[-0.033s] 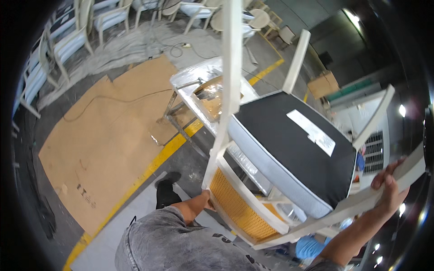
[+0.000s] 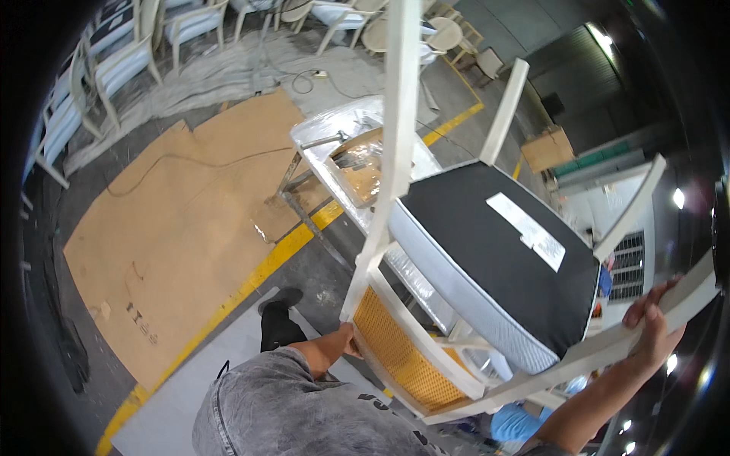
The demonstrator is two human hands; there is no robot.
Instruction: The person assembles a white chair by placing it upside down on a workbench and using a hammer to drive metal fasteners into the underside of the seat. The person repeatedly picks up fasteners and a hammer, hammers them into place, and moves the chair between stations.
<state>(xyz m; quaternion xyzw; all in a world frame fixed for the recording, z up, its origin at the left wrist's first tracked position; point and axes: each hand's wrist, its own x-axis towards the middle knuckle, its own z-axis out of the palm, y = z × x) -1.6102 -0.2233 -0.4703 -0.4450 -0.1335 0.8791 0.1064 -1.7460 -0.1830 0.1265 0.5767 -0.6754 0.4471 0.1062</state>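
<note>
Nothing has moved since the earlier frame — both views match, taken at the same instant. A white chair [image 2: 487,304] is held up in the air, turned upside down, its legs pointing up and away, the black underside of its seat [image 2: 506,251] facing the camera with a white label [image 2: 526,230] stuck on it. A pale grey cushion edge runs along the near side of the seat, and a yellow woven panel [image 2: 403,353] fills the chair's back lower down. The right hand [image 2: 652,323] is closed around a white rail of the frame at the far right, fingers curled over its top. The left hand [image 2: 348,338] is at the bottom of a long white post just beside the woven panel; it seems to grip the frame there, though the fingers are hidden behind it.

Below the chair stands a desk [image 2: 342,133] wrapped in clear plastic, with a cut-out in its top. A yellow line [image 2: 281,254] crosses the floor beside a large sheet of cardboard [image 2: 190,228]. More white chairs [image 2: 137,57] stand in rows at the upper left — a cardboard box [image 2: 549,148] sits further back on the right.
</note>
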